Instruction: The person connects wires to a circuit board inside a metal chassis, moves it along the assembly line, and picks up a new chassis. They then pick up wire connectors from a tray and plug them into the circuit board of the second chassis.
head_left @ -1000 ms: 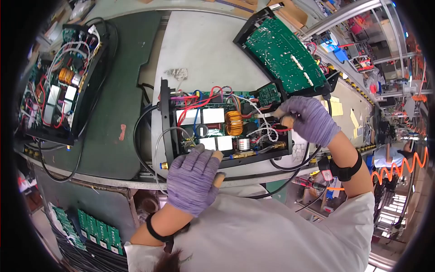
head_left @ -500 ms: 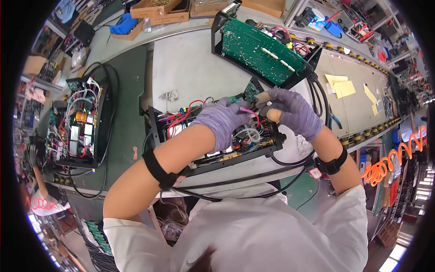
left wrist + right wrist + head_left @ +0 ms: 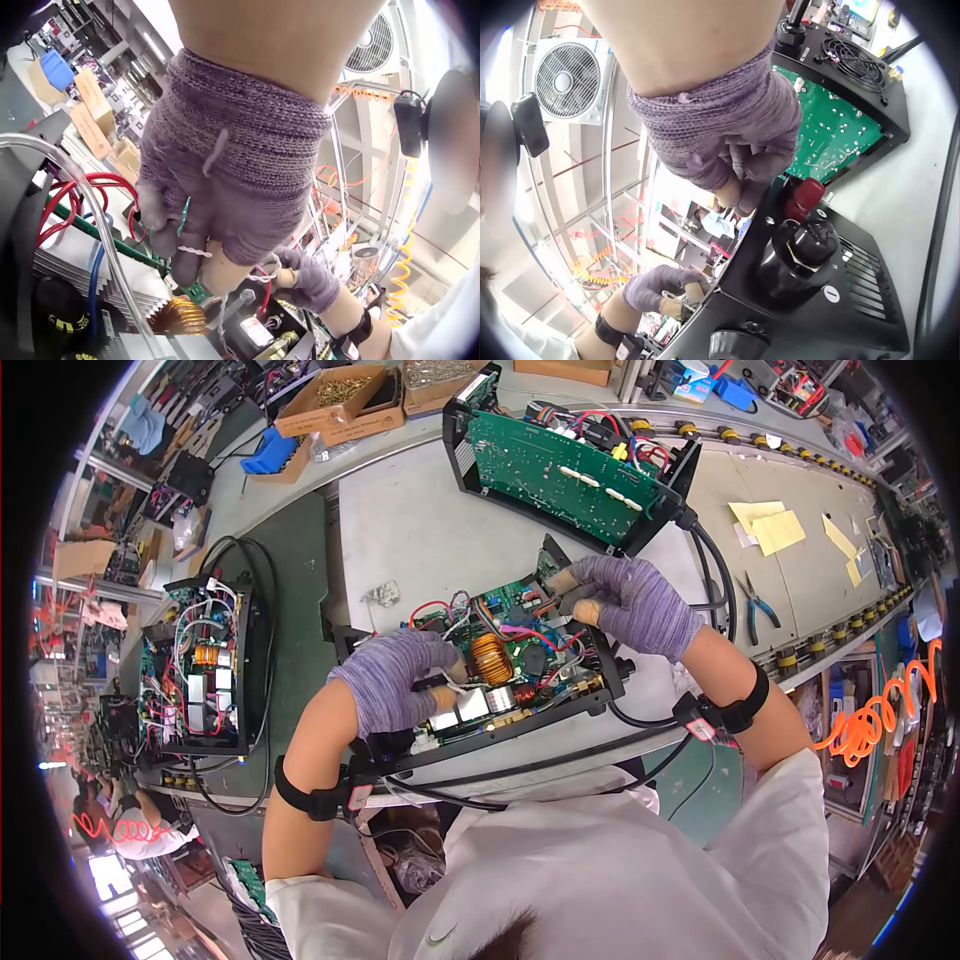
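Observation:
An open black-framed chassis (image 3: 500,732) packed with electronics lies on the bench in the head view. A copper-wound coil (image 3: 491,659) stands near its middle. My gloved left hand (image 3: 392,678) is over the chassis's left part, and its fingers pinch a white twisted wire (image 3: 195,251). At the right end, my gloved right hand (image 3: 640,605) has bent fingers beside a small upright green board (image 3: 548,565). The right wrist view shows those fingers at the top edge of the black end panel (image 3: 840,274); what lies between them is hidden.
A second unit (image 3: 570,485) with its green board outward stands behind. Another open unit (image 3: 200,680) sits left on a green mat (image 3: 300,660). Pliers (image 3: 762,608) and yellow papers (image 3: 778,530) lie right. Black cables loop along the front edge.
My left hand went from the chassis's front left up over its wiring, reached across to the right, then drew back left. My right hand stayed at the right end. The head view shifted.

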Demonstrator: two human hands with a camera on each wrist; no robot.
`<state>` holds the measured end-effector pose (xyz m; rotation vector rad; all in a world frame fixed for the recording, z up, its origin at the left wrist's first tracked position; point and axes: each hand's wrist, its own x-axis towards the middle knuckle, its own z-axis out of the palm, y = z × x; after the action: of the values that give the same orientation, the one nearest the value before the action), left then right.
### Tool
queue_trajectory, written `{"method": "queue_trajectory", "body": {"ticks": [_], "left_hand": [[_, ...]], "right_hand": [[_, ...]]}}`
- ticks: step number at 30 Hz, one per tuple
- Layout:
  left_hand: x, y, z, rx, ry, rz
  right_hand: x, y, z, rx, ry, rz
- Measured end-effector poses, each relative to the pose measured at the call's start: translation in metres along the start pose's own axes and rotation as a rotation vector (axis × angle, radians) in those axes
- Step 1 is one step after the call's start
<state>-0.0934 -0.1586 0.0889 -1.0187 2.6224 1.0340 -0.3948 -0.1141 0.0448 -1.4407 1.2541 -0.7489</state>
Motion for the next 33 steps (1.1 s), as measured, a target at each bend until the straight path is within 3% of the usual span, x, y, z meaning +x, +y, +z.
{"method": "queue_trajectory", "body": {"ticks": [4,7,10,13,20,23,26,29,30,33], "left_hand": [[-0.005,-0.005,-0.004,-0.286,-0.124,0.044],[-0.008,-0.006,-0.004,-0.214,-0.144,0.051],[-0.002,-0.012,0.006,-0.194,-0.111,-0.064],[0.008,0.011,0.005,0.124,-0.064,-0.222],[0.041,0.02,0.025,0.291,-0.029,-0.283],[0.053,0.016,0.03,0.324,-0.024,-0.267],[0.055,0.015,0.028,0.313,-0.004,-0.246],[0.051,0.015,0.028,0.195,0.03,-0.229],[0.047,0.013,0.028,0.115,0.027,-0.192],[0.046,0.007,0.03,-0.209,-0.111,-0.115]], "right_hand": [[0.0,-0.01,0.004,-0.208,0.03,-0.053],[-0.001,-0.013,0.009,-0.268,0.018,-0.144],[0.003,-0.005,0.015,-0.528,0.084,-0.278],[0.008,-0.014,0.023,-0.964,0.146,-0.238],[0.027,-0.024,0.053,-1.513,-0.215,-0.067],[0.035,-0.019,0.062,-1.715,-0.252,-0.089],[0.03,-0.035,0.059,-1.57,-0.238,-0.086],[0.023,-0.022,0.038,-1.054,-0.072,-0.18],[0.018,-0.012,0.029,-0.839,0.014,-0.337],[0.003,-0.034,0.008,-0.561,-0.2,-0.092]]}}
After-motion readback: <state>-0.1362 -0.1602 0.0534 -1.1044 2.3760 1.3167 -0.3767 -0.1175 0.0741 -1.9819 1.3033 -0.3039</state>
